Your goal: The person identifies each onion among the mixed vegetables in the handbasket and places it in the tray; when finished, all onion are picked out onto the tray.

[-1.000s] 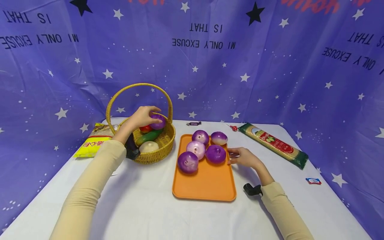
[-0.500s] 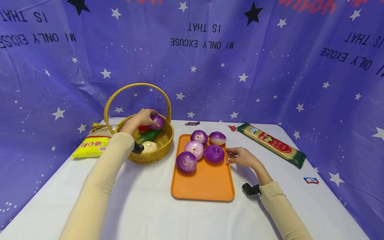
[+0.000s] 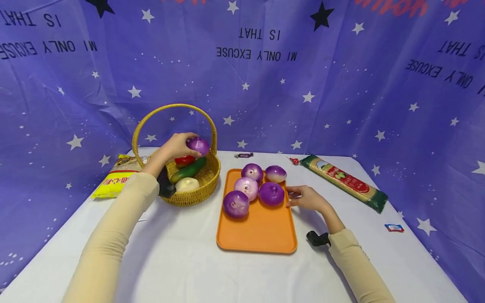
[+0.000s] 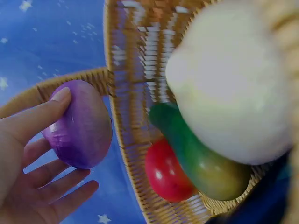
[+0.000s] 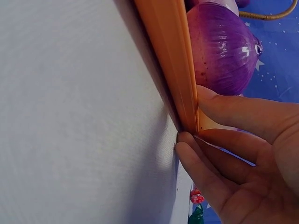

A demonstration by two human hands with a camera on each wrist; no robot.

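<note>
A purple onion (image 3: 199,146) is held between the thumb and fingers of my left hand (image 3: 179,145), above the back of a yellow wicker basket (image 3: 201,195). Inside the basket are a red round vegetable (image 4: 168,170), a green cucumber-like vegetable (image 3: 189,169) and a large pale bulb (image 3: 187,184). My right hand (image 3: 307,198) pinches the right rim of an orange tray (image 3: 261,235), thumb on the inner side and fingers outside and beneath. Several purple onions (image 3: 271,194) lie on the upper part of that tray.
A yellow bag (image 3: 113,183) lies behind the basket's left side. At the right is a long green-ended pasta packet (image 3: 345,181). Small wrapped sweets lie around: a purple one (image 3: 245,155), a red lollipop (image 3: 294,161) and a blue-red one (image 3: 395,227). A starry curtain hangs behind the table.
My left hand has raised the purple onion a little from low in the basket, and more of the red vegetable shows. My right hand stays at the tray's rim.
</note>
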